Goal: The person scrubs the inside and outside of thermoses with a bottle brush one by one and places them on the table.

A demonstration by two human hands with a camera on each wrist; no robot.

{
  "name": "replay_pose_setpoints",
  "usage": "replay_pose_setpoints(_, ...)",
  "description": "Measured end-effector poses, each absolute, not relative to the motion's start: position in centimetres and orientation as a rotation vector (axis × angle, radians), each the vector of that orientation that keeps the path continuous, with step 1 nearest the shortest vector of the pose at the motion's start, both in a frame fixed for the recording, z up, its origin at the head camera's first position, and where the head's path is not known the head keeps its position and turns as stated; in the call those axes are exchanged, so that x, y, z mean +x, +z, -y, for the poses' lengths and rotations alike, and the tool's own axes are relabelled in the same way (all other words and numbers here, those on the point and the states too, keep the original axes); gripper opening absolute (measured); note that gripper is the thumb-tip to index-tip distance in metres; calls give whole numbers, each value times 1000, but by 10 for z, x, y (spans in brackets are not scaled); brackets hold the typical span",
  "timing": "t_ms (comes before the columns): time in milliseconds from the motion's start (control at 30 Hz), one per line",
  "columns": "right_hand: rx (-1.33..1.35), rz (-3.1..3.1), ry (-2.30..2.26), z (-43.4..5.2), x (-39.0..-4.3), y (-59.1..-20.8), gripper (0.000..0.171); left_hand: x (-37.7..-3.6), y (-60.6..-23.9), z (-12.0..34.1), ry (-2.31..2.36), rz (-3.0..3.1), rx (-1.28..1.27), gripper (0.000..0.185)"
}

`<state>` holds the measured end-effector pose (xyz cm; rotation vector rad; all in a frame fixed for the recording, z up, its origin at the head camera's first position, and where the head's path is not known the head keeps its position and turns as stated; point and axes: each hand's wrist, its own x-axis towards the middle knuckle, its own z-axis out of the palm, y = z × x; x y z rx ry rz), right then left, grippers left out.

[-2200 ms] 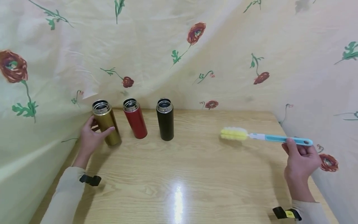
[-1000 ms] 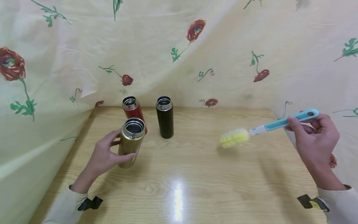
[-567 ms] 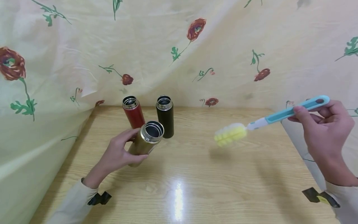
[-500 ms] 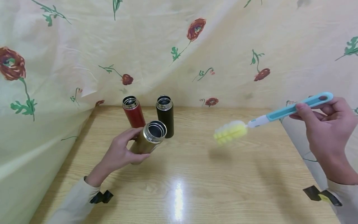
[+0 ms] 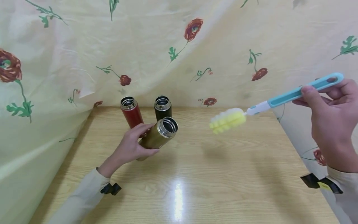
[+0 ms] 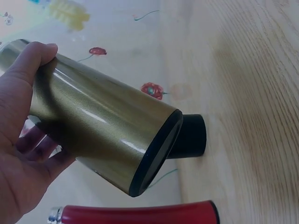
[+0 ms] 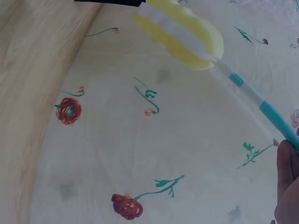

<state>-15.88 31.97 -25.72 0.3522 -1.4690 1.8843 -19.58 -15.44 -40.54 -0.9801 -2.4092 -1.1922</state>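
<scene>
My left hand (image 5: 133, 145) grips a gold thermos bottle (image 5: 156, 137) round its body, lidless and tilted with its open mouth to the right. In the left wrist view the dark base of the gold bottle (image 6: 112, 126) hangs above the table. My right hand (image 5: 334, 121) pinches the blue handle of a bottle brush (image 5: 291, 96), raised on the right. The yellow and white sponge head points left toward the bottle's mouth, with a gap between them. In the right wrist view the brush (image 7: 187, 37) shows its sponge head large, and only part of the hand is visible.
A red thermos (image 5: 131, 113) and a black thermos (image 5: 163, 107), both lidless, stand upright at the back left of the wooden table (image 5: 223, 186). The gold bottle partly covers the black one. A flowered cloth (image 5: 156, 46) hangs behind and along both sides.
My left hand has lifted the gold bottle from the far left, carried it rightward and tilted it. My right hand has raised the brush, its handle end now higher.
</scene>
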Motion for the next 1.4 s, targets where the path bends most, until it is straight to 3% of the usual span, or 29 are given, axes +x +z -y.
replay_pose_setpoints(1400,537,1323,1989,-246,-192,-243,21,-208,-422,127,-1328,2585,-958,80)
